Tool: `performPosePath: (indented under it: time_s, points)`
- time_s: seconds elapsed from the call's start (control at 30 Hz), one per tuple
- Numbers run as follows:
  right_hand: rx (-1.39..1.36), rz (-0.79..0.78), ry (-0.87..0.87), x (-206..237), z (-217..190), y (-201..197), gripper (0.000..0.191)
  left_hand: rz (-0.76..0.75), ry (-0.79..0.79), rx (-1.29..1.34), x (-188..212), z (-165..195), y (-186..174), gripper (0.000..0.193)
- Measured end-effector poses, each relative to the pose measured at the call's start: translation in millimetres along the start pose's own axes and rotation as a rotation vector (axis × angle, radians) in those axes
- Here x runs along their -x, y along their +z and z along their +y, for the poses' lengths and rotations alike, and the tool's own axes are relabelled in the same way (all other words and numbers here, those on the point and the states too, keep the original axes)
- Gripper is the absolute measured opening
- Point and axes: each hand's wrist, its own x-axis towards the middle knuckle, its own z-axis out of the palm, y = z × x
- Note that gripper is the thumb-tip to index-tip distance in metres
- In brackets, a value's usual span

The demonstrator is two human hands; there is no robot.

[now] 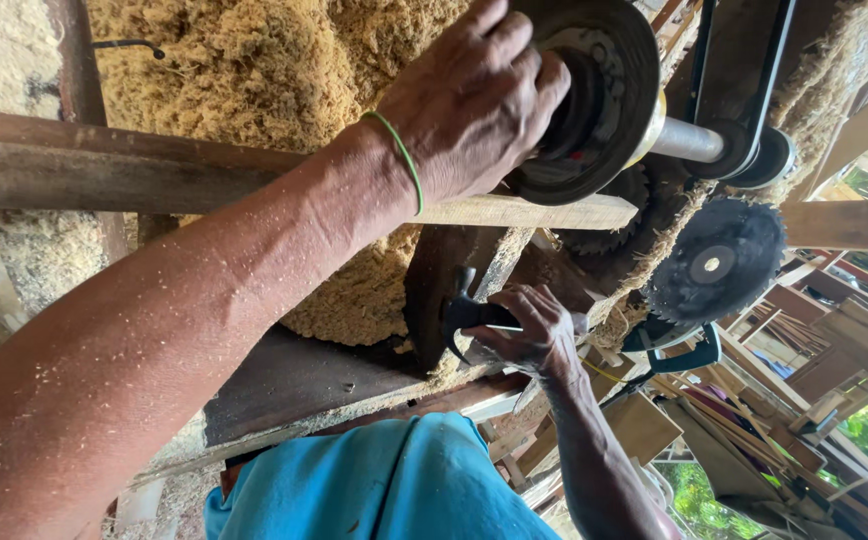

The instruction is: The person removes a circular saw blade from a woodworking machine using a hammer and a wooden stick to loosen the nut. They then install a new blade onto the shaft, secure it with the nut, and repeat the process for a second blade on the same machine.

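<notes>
While the left hand [469,100] wraps its fingers around the black pulley [584,100] on the steel shaft [689,140] — axis running rightward — the right hand [534,335] below clamps a hammer [464,315], head pointing left.

black pulley wheel [594,90] | on steel shaft, gripped | claw hammer [466,315] | black, held below

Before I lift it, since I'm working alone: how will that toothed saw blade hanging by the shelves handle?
The saw blade looks like rigid metal, so probably stiff and fairly heavy. Its jagged teeth could cut skin. Being round and flat, it would likely roll if stood on edge.
</notes>
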Motion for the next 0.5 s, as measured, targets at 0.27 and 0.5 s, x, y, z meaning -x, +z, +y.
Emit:
performPosePath:
  time_s: [0.27,0.5]
  points:
    - [-0.07,-0.023,0.082,4,-9,3,0.052,-0.648,-0.84,0.999,-35,-13,19,0.047]
    - [-0.088,0.005,0.092,0,-14,3,0.051,-0.702,-1.025,0.94,-36,-4,23,0.059]
